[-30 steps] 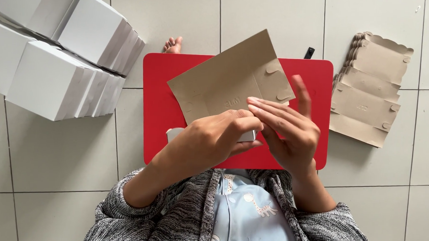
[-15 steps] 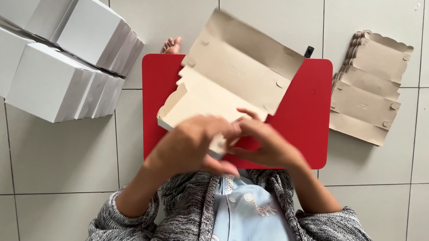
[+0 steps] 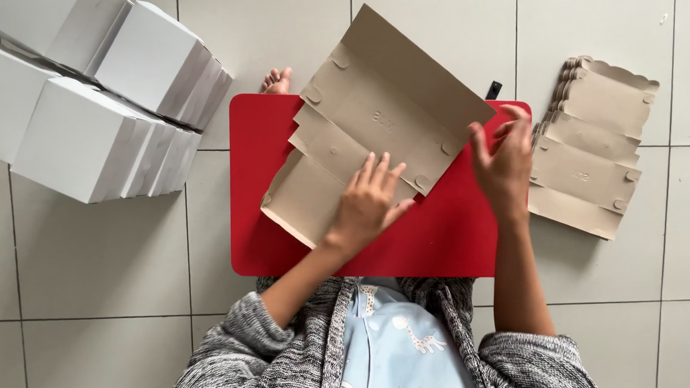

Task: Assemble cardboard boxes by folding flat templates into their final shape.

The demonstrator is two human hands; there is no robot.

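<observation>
Head view: flat die-cut sheet of brown-grey matte cardboard w/ creased panels and small rounded tabs [image 3: 378, 134] lies opened out on smooth red rectangular board w/ rounded corners [image 3: 435, 243], far edge overhanging onto pale grey floor tiles [image 3: 90, 269]. Left hand [image 3: 367, 206] lies palm-down on sheet's near panel, fingers spread and flat. Right hand [image 3: 506, 165] is at sheet's right corner, fingers loosely curled & apart, thumb out; can't tell if touching. Stack of same flat cardboard blanks w/ scalloped edges [image 3: 591, 160] sits on tiles just right of board. Pile of glossy white folded cartons [image 3: 96, 101] to the left, well apart. Vs 0.5 s ago: both hands were bunched together at sheet's near edge; now they're separated, sheet unfolded wider & flatter.
</observation>
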